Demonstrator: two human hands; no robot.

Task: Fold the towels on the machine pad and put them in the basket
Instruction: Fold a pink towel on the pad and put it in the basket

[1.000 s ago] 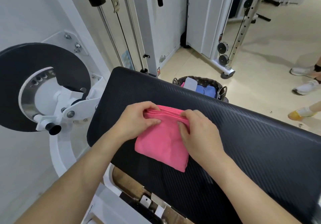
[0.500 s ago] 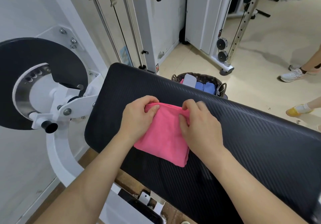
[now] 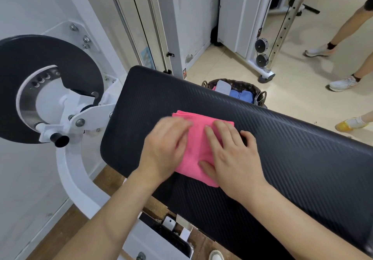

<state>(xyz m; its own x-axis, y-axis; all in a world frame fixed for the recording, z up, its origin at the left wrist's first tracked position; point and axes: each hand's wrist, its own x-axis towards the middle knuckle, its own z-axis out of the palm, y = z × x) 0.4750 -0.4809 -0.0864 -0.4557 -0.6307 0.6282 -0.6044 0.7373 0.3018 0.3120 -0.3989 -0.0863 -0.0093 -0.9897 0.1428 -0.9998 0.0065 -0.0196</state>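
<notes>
Though folded into a small thick square, looks soft, light and limp: pink towel (image 3: 196,138), lying flat on the machine pad (image 3: 282,158) toward its left end. Likely to spring open at the layered edges if lifted by one corner; no risk of breaking, little of sliding on the ribbed pad. Best taken along two opposite sides, thumbs on top and fingers beneath, pinching all the layers together to keep the fold.

Pressed from above on both sides. On its left part, left hand (image 3: 165,148), blurred, fingers seemingly laid out flat, gripping nothing. On its right part, right hand (image 3: 232,154), spread flat with fingers straight, thumb lying on the cloth, outer fingers reaching past the edge onto the pad; gripping nothing either. Judged as smoothing the last fold, with the carry not yet begun.

Beyond the far edge of the pad, down on the floor: basket (image 3: 262,100), already holding blue folded towels (image 3: 242,97) and a pale folded cloth (image 3: 223,87). To the left, black round disc (image 3: 40,61) of the machine. Off to the right, legs and shoes of other people (image 3: 341,84).
</notes>
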